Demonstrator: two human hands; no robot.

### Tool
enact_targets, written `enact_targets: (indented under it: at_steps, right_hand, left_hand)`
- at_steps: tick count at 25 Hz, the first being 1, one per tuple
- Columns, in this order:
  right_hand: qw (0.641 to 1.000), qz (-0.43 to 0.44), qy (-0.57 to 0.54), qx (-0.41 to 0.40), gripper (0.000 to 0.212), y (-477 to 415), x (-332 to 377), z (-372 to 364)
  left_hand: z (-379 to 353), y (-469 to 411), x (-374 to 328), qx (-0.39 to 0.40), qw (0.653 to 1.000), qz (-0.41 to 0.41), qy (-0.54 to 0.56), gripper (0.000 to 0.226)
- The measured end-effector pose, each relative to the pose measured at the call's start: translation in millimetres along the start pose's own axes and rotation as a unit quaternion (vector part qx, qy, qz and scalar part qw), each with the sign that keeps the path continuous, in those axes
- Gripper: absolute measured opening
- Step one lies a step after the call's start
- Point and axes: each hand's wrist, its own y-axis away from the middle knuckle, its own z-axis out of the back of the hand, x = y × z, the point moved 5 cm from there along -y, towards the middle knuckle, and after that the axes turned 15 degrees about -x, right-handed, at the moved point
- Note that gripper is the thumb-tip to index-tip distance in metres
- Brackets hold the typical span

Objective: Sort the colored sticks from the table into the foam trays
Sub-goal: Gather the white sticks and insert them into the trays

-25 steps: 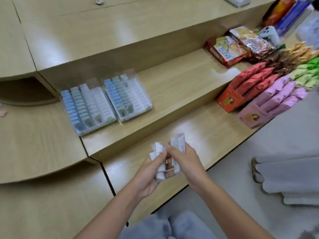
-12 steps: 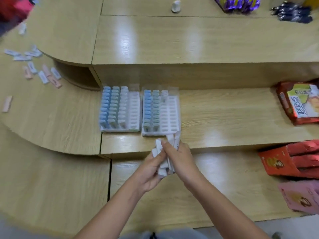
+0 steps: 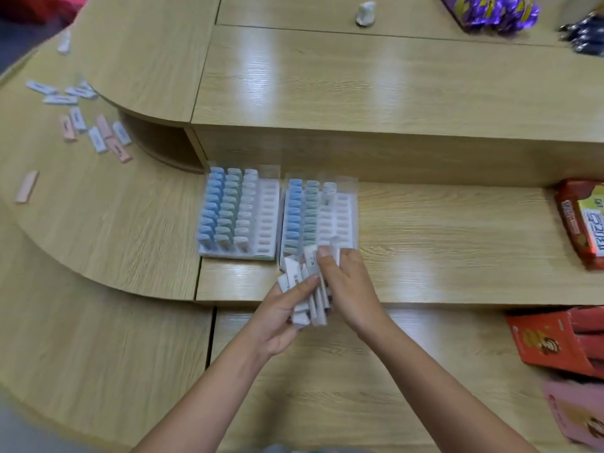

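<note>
**Hands reach the right tray**

Head view: since half a second ago, both hands have edged up to the right tray's (image 3: 343,217) near edge. The left hand (image 3: 281,318) curls round a bundle of white sticks (image 3: 310,295), and the right hand (image 3: 351,289) pinches its top. The left tray (image 3: 269,217) sits just beside on the counter (image 3: 457,240). Loose sticks (image 3: 98,132) lie far left.

Bare left hand (image 3: 281,308) and bare right hand (image 3: 351,289); forearms uncovered from wrists back toward elbows. Short, trimmed nails at tips of fingers (image 3: 327,264). Strip of grey garment (image 3: 287,449) well behind fingers, between forearms.
</note>
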Motion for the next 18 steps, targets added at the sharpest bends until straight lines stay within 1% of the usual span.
enact_targets:
  at_steps: [2,4,5,6,8,9,11,14,16,18]
  right_hand:
    - [0.998,0.009,-0.057,-0.019,0.031,-10.3,6.6,6.6]
    - [0.994,-0.017,-0.103,-0.034,0.018,-19.6,9.9,11.4]
    - [0.992,-0.023,-0.115,-0.055,0.013,-25.0,10.6,15.1]
    - [0.99,-0.017,-0.114,-0.085,0.014,-31.8,10.5,20.0]
    - [0.987,-0.008,-0.098,-0.125,0.025,-49.4,8.6,27.1]
    - [0.989,-0.006,-0.078,-0.127,0.027,-57.2,10.1,29.9]
    - [0.994,-0.015,-0.051,-0.097,0.032,-77.4,9.4,27.6]
    - [0.996,-0.022,-0.05,-0.069,0.038,-104.5,10.7,20.8]
    - [0.997,0.0,-0.048,-0.067,0.034,-115.5,12.6,16.8]
    - [0.996,0.023,-0.065,-0.064,0.024,-120.5,13.3,13.6]
  left_hand:
    - [-1.8,-5.9,-5.4,-0.003,1.0,-0.007,-0.007,0.032]
    - [-3.4,-10.4,-9.6,-0.013,1.0,-0.01,-0.019,0.028]
    - [-4.0,-11.8,-10.8,-0.021,0.999,-0.01,-0.025,0.028]
    - [-5.2,-12.4,-11.9,-0.029,0.999,-0.008,-0.029,0.03]
    - [-5.2,-13.2,-14.4,-0.04,0.999,-0.004,-0.033,0.033]
    - [-4.8,-12.0,-15.1,-0.041,0.999,-0.004,-0.034,0.034]
    - [-2.5,-10.9,-17.9,-0.039,0.998,0.001,-0.04,0.033]
    - [1.6,-11.3,-21.6,-0.035,0.998,0.004,-0.047,0.028]
    - [4.8,-11.7,-24.1,-0.039,0.998,0.005,-0.042,0.026]
    - [8.0,-12.1,-25.6,-0.045,0.998,0.006,-0.036,0.026]
